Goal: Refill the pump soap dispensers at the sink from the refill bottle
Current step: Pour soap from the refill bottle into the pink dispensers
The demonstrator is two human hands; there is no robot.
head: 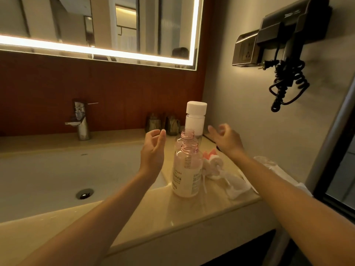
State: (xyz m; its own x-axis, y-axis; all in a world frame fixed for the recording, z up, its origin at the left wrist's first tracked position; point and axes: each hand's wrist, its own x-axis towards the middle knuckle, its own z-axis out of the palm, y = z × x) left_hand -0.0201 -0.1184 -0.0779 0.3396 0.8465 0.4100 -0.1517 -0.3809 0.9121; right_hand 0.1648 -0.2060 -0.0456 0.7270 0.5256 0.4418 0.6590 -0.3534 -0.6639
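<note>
Sink basin (48,169) across left of frame, drain at lower left, chrome faucet (81,120) at rear left. Lit mirror (96,25) across upper left.

Left hand (152,150) centre frame, raised over basin edge: fingers spread and curled, holding nothing, clear of the bottles.

Two pump soap dispensers right of centre on the counter (172,217), pumps off, pink threaded necks exposed. Near dispenser (187,173) roughly half full of cream liquid; rear dispenser (187,136) directly behind, mostly hidden, level not determinable. Label on near one partly legible: "...OUDS" and "...ING"; smaller print unreadable.

Refill bottle (195,120) behind both dispensers, upright, white cap on, white contents to near the shoulder. No legible marking.

Removed pump heads (212,162), pink and white, lying on a white cloth (236,185) just right of the near dispenser.

Right hand (225,139) right of refill bottle, near but not touching: likewise unclenched and unladen.

Wall-mounted hair dryer (288,25) with coiled cord, upper right.

Handling, judged: dispensers thin clear plastic, light, tall, easily tipped; best steadied low on the body. Refill bottle likely heavier, smooth, slippery if soapy; best taken around mid-body, cap twisted off first. Narrow necks likely to need slow pouring.
</note>
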